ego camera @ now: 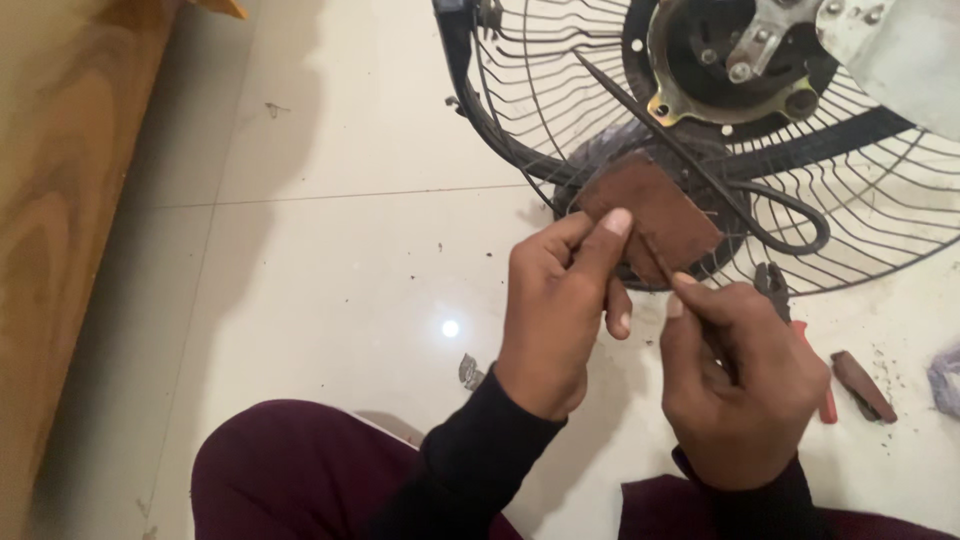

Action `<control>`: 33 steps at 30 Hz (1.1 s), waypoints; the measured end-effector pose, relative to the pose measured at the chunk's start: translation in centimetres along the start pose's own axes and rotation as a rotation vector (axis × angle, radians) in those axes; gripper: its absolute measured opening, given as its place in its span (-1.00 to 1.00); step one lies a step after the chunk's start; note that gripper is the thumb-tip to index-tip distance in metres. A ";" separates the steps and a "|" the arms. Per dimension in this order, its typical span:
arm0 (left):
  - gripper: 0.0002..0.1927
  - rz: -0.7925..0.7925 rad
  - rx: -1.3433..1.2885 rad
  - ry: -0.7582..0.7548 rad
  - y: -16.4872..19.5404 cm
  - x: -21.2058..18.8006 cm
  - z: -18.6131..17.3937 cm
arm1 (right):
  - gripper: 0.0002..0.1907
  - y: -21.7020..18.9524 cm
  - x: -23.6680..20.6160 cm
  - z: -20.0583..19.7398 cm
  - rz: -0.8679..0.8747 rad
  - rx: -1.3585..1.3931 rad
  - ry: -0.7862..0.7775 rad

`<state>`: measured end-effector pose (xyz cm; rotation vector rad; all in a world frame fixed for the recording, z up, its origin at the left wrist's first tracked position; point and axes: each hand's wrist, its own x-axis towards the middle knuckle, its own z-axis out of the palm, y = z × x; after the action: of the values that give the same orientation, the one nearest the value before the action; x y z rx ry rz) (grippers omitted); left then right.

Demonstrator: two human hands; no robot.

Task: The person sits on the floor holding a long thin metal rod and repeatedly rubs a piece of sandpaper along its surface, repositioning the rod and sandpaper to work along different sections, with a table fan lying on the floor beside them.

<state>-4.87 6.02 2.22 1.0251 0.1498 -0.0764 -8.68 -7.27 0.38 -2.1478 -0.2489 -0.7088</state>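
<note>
My left hand point(560, 310) pinches a flat brown rectangular piece point(655, 205), like stiff card or leather, thumb pressed on its lower left edge. My right hand point(740, 375) grips a thin dark rod-like tool point(655, 258) whose tip touches the piece's lower edge. Both hands are held above the white tiled floor, just in front of a fan's wire guard point(600, 110). Long dark scissors point(700, 165) rest on the guard behind the piece.
The fan motor point(725, 60) sits at the guard's centre, with a grey blade point(900, 50) at top right. Red-handled pliers point(800, 330) and a brown scrap point(862, 385) lie on the floor at right. A wooden panel point(60, 200) runs along the left. My maroon-clad knees point(290, 470) are below.
</note>
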 end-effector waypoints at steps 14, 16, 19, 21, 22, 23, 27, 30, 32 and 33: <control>-0.72 -0.005 0.020 0.075 -0.4 0.1 0.1 | -0.88 -0.2 0.2 0.4 0.005 0.019 0.008; -0.74 -0.038 0.006 0.079 -0.2 0.0 0.2 | -0.87 0.0 0.1 0.5 -0.021 0.001 0.008; -0.72 -0.030 0.065 0.081 -0.1 -0.1 0.3 | -0.88 0.5 -0.2 0.3 -0.009 -0.042 0.017; -0.69 -0.022 0.079 0.091 -0.1 -0.1 0.4 | -0.87 0.7 -0.3 0.3 -0.032 -0.022 -0.002; -0.67 -0.017 0.090 0.091 -0.1 -0.2 0.4 | -0.86 0.7 -0.4 0.3 -0.042 -0.017 -0.005; -0.70 -0.026 0.096 0.095 -0.1 -0.2 0.4 | -0.86 0.8 -0.2 0.3 -0.044 -0.023 0.003; -0.70 -0.050 0.106 0.112 -0.2 -0.2 0.3 | -0.85 0.4 0.1 0.2 -0.063 -0.023 0.029; -0.69 -0.029 0.132 0.107 -0.1 -0.2 0.3 | -0.85 0.0 0.5 0.0 -0.017 -0.066 0.011; -0.68 -0.019 0.155 0.123 0.0 -0.2 0.5 | -0.84 -0.2 0.5 -0.3 -0.063 -0.069 -0.008; -0.68 -0.009 0.162 0.136 0.0 -0.2 0.6 | -0.82 -0.1 0.5 -0.3 -0.097 -0.072 -0.013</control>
<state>-5.02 5.51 2.53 1.1914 0.2752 -0.0269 -8.42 -7.49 0.95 -2.2215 -0.3418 -0.7697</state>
